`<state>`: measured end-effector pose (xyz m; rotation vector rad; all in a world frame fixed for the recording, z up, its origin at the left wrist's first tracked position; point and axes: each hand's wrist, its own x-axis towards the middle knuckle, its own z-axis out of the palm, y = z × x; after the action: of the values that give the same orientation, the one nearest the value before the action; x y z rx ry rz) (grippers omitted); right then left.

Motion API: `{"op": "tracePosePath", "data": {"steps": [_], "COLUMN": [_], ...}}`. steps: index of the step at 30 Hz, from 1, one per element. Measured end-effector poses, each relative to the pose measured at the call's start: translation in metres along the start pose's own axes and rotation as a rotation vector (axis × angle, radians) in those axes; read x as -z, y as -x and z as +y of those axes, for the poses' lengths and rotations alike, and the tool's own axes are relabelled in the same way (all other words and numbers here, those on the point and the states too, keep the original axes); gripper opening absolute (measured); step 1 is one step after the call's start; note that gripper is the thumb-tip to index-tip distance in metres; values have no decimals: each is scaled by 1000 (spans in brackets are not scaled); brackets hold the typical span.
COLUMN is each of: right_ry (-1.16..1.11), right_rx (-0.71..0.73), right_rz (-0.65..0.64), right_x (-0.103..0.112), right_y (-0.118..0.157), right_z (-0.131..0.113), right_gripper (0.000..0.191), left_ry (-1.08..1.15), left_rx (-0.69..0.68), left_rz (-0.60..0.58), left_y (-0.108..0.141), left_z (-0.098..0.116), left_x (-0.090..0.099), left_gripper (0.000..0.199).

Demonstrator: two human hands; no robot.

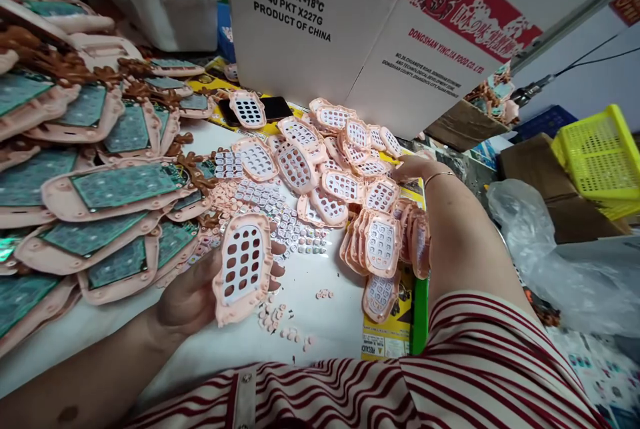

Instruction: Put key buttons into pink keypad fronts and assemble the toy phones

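My left hand (193, 289) is closed around a pink plastic housing (246, 265) with a white inner panel full of square holes, and its fingertips show past the far edge. My right hand (413, 166) reaches out beside the heap of similar pink housings (343, 187); its fingers are hidden, so what it touches I cannot make out. Between the hands lie many small white square keys (285, 215) and loose pink button pieces (274, 315). Nearer me on the right, a stack of pink housings (383, 245) has white keys set in the holes.
Pink housings with green circuit boards (127, 185) are piled along the left. At the back stand a white carton (320, 62) and a tub of small parts (185, 19). A dark phone (276, 107) lies under one housing. To the right are a yellow basket (600, 155) and a plastic bag (545, 255).
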<state>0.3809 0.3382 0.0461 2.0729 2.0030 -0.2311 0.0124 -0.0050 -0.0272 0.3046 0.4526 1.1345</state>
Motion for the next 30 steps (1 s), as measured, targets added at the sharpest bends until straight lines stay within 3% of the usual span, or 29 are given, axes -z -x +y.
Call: {"op": "tracePosePath", "data": {"steps": [3, 8, 12, 18, 21, 23, 25, 28, 30], "right_ry": [-67, -137, -225, -297, -198, -159, -131, -94, -67], "right_rx": [-19, -77, -12, 188, 337, 419, 530, 710, 764], "right_rz": [-39, -94, -170, -64, 85, 236, 291, 263, 214], "right_x": [3, 5, -1, 3, 16, 29, 42, 50, 41], "right_y": [6, 26, 42, 55, 67, 84, 111, 167, 209], "right_z": [-6, -10, -27, -78, -108, -130, -153, -184, -199], "right_gripper": [44, 36, 29, 34, 35, 41, 39, 37, 42], "left_ry": [15, 32, 55, -22, -79, -101, -118, -131, -118], "left_rx": [55, 13, -17, -40, -83, -119, -158, -243, -289], "left_rz": [-8, -77, -83, 20, 47, 79, 96, 111, 129], "left_y": [3, 4, 3, -1, -6, -10, -12, -11, -10], "left_z": [7, 9, 5, 8, 13, 17, 23, 33, 40], "left_x": [-8, -14, -13, -13, -13, -12, -11, -11, -11], "left_gripper": [61, 50, 47, 56, 68, 70, 70, 68, 68]}}
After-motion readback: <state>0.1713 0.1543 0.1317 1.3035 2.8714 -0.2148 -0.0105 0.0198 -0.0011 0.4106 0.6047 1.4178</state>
